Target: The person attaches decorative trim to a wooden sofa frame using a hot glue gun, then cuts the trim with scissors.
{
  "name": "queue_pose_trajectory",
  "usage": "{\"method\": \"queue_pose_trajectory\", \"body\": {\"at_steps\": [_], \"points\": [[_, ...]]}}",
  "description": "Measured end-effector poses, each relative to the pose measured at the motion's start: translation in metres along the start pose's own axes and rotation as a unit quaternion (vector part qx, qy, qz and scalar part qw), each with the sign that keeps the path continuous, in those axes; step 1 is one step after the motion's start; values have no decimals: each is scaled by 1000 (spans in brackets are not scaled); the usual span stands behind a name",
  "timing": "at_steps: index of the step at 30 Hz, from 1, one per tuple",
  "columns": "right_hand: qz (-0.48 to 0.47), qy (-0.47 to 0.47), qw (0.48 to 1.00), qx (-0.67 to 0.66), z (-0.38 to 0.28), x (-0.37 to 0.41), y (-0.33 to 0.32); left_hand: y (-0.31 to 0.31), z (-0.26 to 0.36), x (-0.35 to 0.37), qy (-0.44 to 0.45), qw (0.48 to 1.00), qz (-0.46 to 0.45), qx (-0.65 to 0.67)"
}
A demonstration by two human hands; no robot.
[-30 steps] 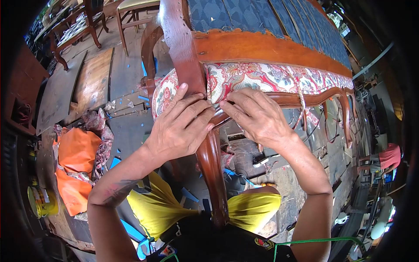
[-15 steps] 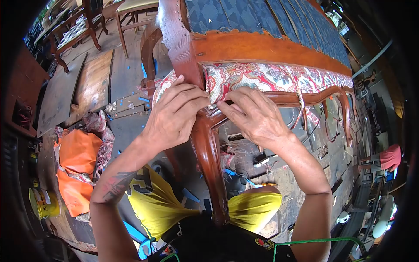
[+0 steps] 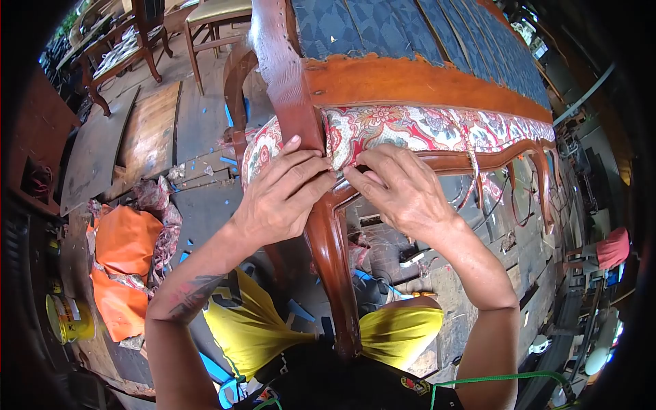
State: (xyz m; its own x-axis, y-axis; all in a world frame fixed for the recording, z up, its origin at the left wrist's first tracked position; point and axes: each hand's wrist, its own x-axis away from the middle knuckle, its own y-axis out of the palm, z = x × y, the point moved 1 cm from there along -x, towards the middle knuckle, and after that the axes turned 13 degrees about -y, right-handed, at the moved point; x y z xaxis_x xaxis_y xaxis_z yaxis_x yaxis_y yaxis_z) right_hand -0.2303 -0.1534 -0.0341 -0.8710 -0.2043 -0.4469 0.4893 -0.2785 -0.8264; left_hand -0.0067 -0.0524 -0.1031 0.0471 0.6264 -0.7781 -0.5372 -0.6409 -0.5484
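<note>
Patterned seat cover [image 3: 389, 130] is located mid-scene on a settee, worked at its near left corner, where the arm post [image 3: 295, 102] meets the near leg [image 3: 331, 256]. Cover: woven-looking, red/cream/grey floral, rounded edge. Left hand [image 3: 277, 198] is laid over the post base, fingers bunched toward the cover edge; thumb hidden, so grip can't be confirmed. Right hand [image 3: 406, 195] is set just right of it, fingers curled, thumb and forefinger close at the cover's lower edge; whether fabric is pinched can't be told. Frame: glossy red-brown wood, curved leg, paler orange-brown rail [image 3: 417, 83] above the seat. Backrest [image 3: 376, 31]: blue patterned fabric, ragged lower edge. 1 patterned strip [image 3: 473, 167] is draped over the front rail, right. Left side: 1 orange bundle [image 3: 126, 239], smooth, creased, with floral scraps [image 3: 167, 232] alongside; 1 yellow bucket [image 3: 68, 318], label print too small to be read. Far left: 2 wooden chairs, 1 cream-seated [image 3: 219, 11], 1 with pale strips [image 3: 119, 53]. Near: yellow shorts [image 3: 396, 331], black shirt [image 3: 335, 379], badge text unreadable. Far right: 1 person in a red top [image 3: 612, 248].
</note>
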Motion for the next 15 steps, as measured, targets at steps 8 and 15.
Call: {"method": "queue_pose_trajectory", "body": {"at_steps": [8,15], "points": [[-20,-9,1000,3,2,-1,-5,-3,3,-1,5,999,-13,-44],[-6,2,999,-54,17,7,-6,-2,5,0,12,997,-12,-74]]}}
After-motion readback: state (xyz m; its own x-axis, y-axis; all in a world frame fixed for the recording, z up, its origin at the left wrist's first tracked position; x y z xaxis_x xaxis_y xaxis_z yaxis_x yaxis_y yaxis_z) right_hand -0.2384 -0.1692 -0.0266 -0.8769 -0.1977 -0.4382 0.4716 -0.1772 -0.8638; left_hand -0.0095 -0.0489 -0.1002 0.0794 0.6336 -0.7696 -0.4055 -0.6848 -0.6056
